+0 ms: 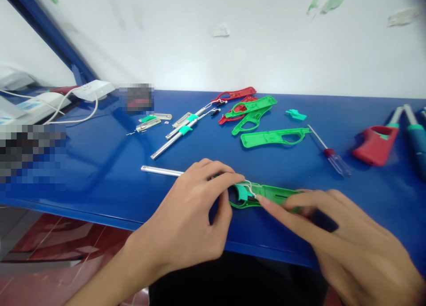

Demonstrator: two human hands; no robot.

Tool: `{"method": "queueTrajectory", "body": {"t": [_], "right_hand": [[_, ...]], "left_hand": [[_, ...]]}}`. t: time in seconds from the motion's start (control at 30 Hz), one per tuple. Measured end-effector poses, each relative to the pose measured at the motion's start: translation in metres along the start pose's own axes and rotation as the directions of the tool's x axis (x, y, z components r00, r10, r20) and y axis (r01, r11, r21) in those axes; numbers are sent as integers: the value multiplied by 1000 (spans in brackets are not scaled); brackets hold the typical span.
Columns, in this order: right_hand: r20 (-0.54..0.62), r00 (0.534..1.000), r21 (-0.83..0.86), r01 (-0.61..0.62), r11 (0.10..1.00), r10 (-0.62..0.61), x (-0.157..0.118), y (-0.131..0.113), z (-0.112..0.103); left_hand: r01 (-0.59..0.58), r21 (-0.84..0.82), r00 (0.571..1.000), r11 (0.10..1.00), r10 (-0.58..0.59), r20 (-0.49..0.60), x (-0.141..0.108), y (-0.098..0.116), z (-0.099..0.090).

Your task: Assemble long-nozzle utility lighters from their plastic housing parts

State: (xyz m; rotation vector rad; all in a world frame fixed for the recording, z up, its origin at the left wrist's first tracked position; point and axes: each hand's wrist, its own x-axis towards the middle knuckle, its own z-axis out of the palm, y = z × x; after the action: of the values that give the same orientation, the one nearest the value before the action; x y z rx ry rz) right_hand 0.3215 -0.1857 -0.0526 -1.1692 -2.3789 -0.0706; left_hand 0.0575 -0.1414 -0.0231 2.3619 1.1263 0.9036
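- Fingers of the left hand [191, 219] are closed around the trigger-loop end of the held half-shell; those of the right hand [349, 235] grip its far end, with the index fingertip reaching in at the wire.
- Under everything lies the glossy blue bench [109, 181]. Working close above its near edge seems sensible, since a dropped part would have little distance to fall.
- Between the hands, near that edge, is the long green plastic half-shell [276, 192], its hollow side up. It is best held level, so that loose parts do not slide out.
- A slim silver metal tube [161, 171] sticks out to the left beyond the left hand. Its seat is hidden under the fingers; being long, it could lever the inner parts up if knocked, so steady pressure near the root looks wise.
- Beyond the hands lies a screwdriver with a clear handle and dark red collar [334, 161], its shaft tip near a spare green half-shell [262, 139].
- In the loop area of the held shell sits a small teal plastic trigger [242, 192]. It ought to lie flat before anything is pressed down beside it.
- Just beside it is a tiny black piece [253, 199]; light fingertip pressure should suit it.
- Thinnest is the looped white wire [249, 184], arching above the shell. Tucking it inside the rim, without sharp bends, would avoid pinching.
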Motion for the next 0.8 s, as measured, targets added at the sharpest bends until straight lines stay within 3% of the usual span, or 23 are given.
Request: {"method": "queueTrajectory", "body": {"t": [0.27,0.47,0.8], "right_hand": [[-119,991,97,-56,994,67,-6,0,9],[-200,971,31,-131,991,135,2,-6,8],[-44,993,-68,-116,991,113,2,-5,7]], "left_hand": [[51,82,996,995,-45,-72,1,-1,2],[39,59,998,998,-35,-57,2,-5,3],[-86,-33,992,996,89,89,-1,-5,-1]]}}
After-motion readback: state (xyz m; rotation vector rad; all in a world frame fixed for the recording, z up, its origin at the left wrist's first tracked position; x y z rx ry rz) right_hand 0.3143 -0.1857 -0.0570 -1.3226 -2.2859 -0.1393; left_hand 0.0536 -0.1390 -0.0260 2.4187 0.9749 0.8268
